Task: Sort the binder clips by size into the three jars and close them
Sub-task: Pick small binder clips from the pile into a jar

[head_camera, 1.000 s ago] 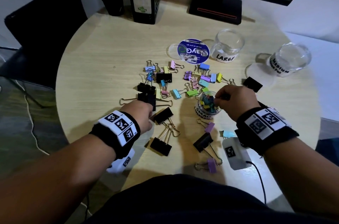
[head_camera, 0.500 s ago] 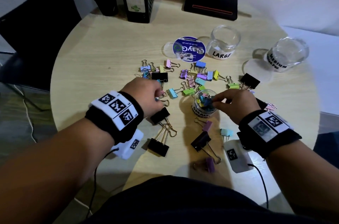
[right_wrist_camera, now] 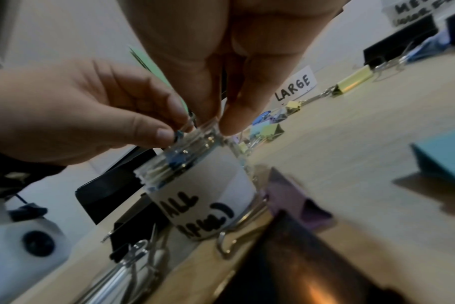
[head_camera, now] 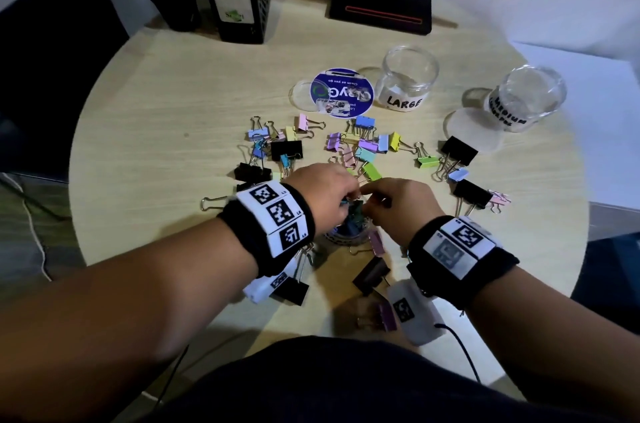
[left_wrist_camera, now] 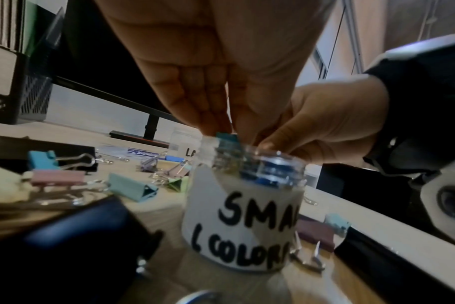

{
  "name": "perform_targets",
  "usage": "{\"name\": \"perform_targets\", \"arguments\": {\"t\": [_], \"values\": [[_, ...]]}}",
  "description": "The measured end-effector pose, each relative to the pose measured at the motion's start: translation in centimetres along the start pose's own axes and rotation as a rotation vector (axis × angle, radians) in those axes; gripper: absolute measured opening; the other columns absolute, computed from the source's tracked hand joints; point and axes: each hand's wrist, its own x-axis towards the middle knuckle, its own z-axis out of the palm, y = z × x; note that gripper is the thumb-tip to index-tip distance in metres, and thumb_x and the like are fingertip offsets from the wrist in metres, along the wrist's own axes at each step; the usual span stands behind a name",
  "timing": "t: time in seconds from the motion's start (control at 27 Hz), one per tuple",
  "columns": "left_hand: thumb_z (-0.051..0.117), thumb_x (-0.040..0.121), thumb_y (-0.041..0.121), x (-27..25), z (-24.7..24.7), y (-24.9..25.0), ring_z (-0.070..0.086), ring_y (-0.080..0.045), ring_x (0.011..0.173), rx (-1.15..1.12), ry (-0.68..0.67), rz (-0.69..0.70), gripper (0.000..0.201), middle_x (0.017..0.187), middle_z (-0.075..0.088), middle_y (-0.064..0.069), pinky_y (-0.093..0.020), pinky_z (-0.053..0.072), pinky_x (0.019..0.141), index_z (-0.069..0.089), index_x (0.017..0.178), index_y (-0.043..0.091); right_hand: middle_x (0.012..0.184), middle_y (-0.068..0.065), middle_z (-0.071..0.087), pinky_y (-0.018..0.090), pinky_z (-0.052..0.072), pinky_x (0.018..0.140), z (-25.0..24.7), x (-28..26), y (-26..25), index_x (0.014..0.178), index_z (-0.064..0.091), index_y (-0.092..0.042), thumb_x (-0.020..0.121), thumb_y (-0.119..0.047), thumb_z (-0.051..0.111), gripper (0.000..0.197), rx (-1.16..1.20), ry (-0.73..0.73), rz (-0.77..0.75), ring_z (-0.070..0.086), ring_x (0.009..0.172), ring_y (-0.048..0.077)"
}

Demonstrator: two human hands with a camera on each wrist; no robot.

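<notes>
We're filling the small jar [left_wrist_camera: 243, 216]; left hand [head_camera: 322, 194] pinches a teal clip [left_wrist_camera: 227, 139] over its mouth; right hand [head_camera: 394, 204] fingers curled, grip unclear; next, release it just below fingers.

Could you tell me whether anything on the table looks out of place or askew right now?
Yes: the MEDIUM jar lies tipped on its side at the far right, while the LARGE jar stands upright. Both look empty. Otherwise, clips lie scattered loose, as expected mid-sort.
</notes>
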Motion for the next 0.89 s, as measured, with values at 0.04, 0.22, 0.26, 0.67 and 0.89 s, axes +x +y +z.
{"name": "perform_targets", "arguments": {"t": [0.04, 0.22, 0.26, 0.67, 0.89], "values": [[0.053, 0.09, 0.024, 0.1, 0.2, -0.3, 0.05, -0.015, 0.111, 0.024, -0.025, 0.001, 0.027, 0.119, 0.056, 0.005, -0.035, 0.043, 0.098, 0.058, 0.116, 0.022, 0.1, 0.002, 0.071, 0.019, 0.043, 0.08, 0.1, 0.1, -0.2, 0.112, 0.067, -0.023, 0.084, -0.017, 0.062, 0.028, 0.002, -0.017, 0.003, 0.065, 0.09, 0.017], [0.056, 0.09, 0.033, -0.6, -0.4, -1.3, 0.052, -0.01, 0.106, -0.123, 0.023, -0.013, 0.032, 0.119, 0.059, 0.007, -0.025, 0.039, 0.094, 0.059, 0.121, 0.026, 0.097, 0.003, 0.072, 0.019, 0.041, 0.073, -1.2, 1.1, -0.6, 0.104, 0.071, -0.019, 0.089, -0.024, 0.059, 0.02, -0.01, -0.022, -0.026, 0.064, 0.085, 0.017], [0.055, 0.091, 0.032, -0.7, -0.8, -1.6, 0.051, -0.008, 0.101, -0.184, 0.078, -0.05, 0.03, 0.118, 0.059, 0.007, -0.023, 0.038, 0.091, 0.059, 0.12, 0.025, 0.099, 0.002, 0.071, 0.019, 0.04, 0.072, -1.7, 1.7, -0.4, 0.103, 0.071, -0.019, 0.09, -0.025, 0.057, 0.02, -0.028, 0.008, -0.014, 0.062, 0.084, 0.017], [0.057, 0.087, 0.021, 1.0, -2.8, -8.3, 0.053, -0.019, 0.11, 0.121, -0.126, -0.36, 0.033, 0.124, 0.057, 0.004, -0.028, 0.044, 0.082, 0.061, 0.118, 0.031, 0.123, -0.001, 0.059, 0.028, 0.045, 0.091, -1.6, 6.4, -1.0, 0.118, 0.063, -0.028, 0.09, -0.018, 0.052, 0.031, -0.402, -0.259, -0.191, 0.055, 0.11, 0.019], [0.059, 0.087, 0.041, 1.6, -2.0, -8.4, 0.053, -0.018, 0.106, 0.169, -0.16, -0.272, 0.026, 0.113, 0.059, 0.005, -0.027, 0.042, 0.078, 0.064, 0.111, 0.031, 0.126, 0.003, 0.045, 0.031, 0.042, 0.093, -0.6, 7.7, -1.6, 0.131, 0.05, -0.033, 0.09, -0.027, 0.055, 0.042, -0.511, -0.402, -0.239, 0.048, 0.116, 0.023]]}}
